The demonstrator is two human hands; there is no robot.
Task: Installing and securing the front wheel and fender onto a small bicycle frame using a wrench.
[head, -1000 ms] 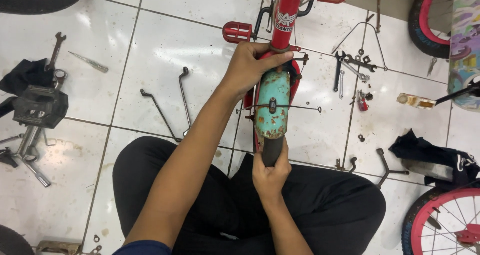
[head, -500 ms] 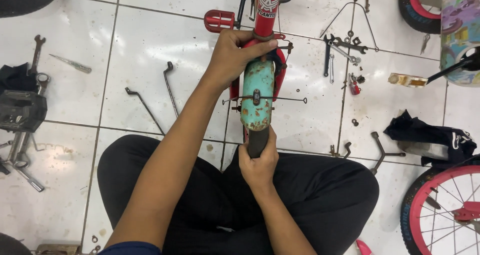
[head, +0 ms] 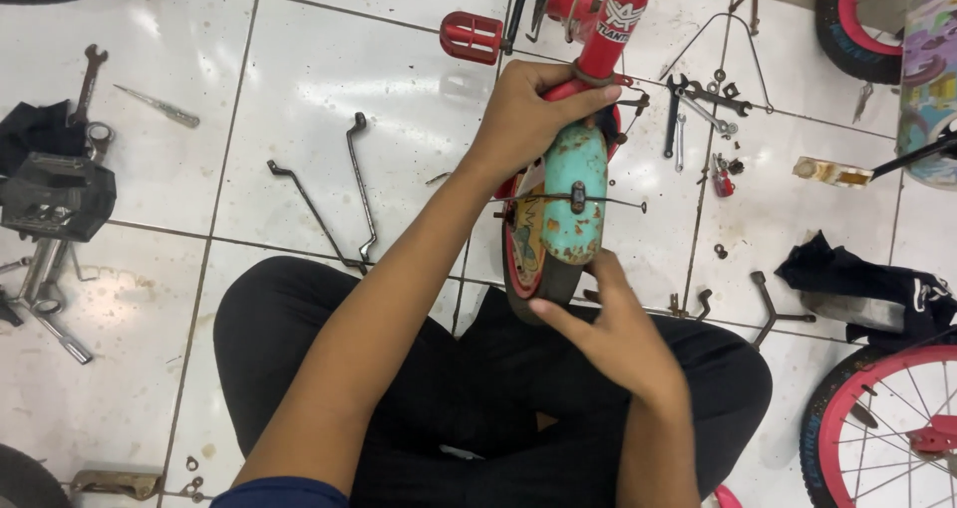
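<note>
The small bicycle wheel (head: pixel 538 269) with its rusty turquoise mudguard (head: pixel 573 194) is standing upright at the centre of the frame, just above the person's crossed legs. Going left to right: the left hand (head: pixel 528 119) is closing around the red frame (head: pixel 608 39) where it meets the mudguard's top, while the right hand (head: pixel 608 334) is resting half-open, fingers spread against the tyre's lower edge. The assembly is looking stiff and fairly light, the corroded guard likely rough-edged; frame and tyre are offering the firmest hold. Two bent rods (head: pixel 334 204) are lying at centre left, one red pedal (head: pixel 471 35) at the upper middle, and two pink-rimmed wheels (head: pixel 882 423) at the right edge.
</note>
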